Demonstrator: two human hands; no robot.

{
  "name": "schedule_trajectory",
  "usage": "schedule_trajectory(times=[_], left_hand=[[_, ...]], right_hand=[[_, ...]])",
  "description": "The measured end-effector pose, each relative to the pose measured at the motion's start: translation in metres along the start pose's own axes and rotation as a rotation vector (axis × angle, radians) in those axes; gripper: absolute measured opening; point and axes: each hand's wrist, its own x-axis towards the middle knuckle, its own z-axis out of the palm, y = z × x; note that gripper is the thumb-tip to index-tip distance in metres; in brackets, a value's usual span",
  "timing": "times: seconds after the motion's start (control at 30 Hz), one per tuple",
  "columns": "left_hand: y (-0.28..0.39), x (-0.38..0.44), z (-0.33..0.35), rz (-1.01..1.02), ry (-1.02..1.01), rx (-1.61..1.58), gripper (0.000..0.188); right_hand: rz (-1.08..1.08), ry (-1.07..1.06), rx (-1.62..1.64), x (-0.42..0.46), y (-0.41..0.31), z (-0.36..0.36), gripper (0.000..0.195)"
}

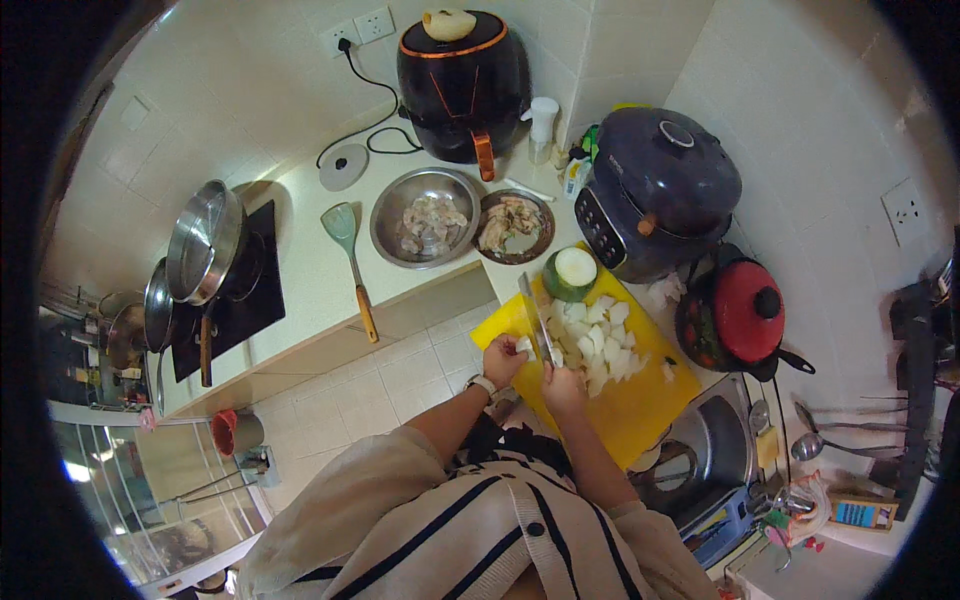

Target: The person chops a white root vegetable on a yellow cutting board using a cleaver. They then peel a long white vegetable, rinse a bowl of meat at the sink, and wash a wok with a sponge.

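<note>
My right hand (562, 388) grips the handle of a kitchen knife (534, 311), its blade pointing away from me over the yellow cutting board (652, 420). Left of the blade, my left hand (503, 362) holds a white piece of gourd (525, 347) between its fingertips. Cut white gourd chunks (600, 341) are heaped on the board to the right of the knife. Behind them stands the uncut part of a green-skinned gourd (571, 273), its pale cut face upward.
A steel bowl of raw shrimp (382, 232) and a plate of meat (549, 241) stand behind. A spatula (351, 255) overhangs the counter edge. Around them are an air fryer (461, 90), a dark cooker (667, 187), a red-lidded pot (750, 311), the sink (731, 420) and pans on a cooktop (266, 300).
</note>
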Motion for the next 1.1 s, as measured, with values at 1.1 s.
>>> schedule_trajectory(times=[1.1], left_hand=[[0.020, -0.013, 0.001, 0.060, 0.095, 0.208, 0.023]], right_hand=[[0.029, 0.023, 0.101, 0.024, 0.025, 0.031, 0.039]])
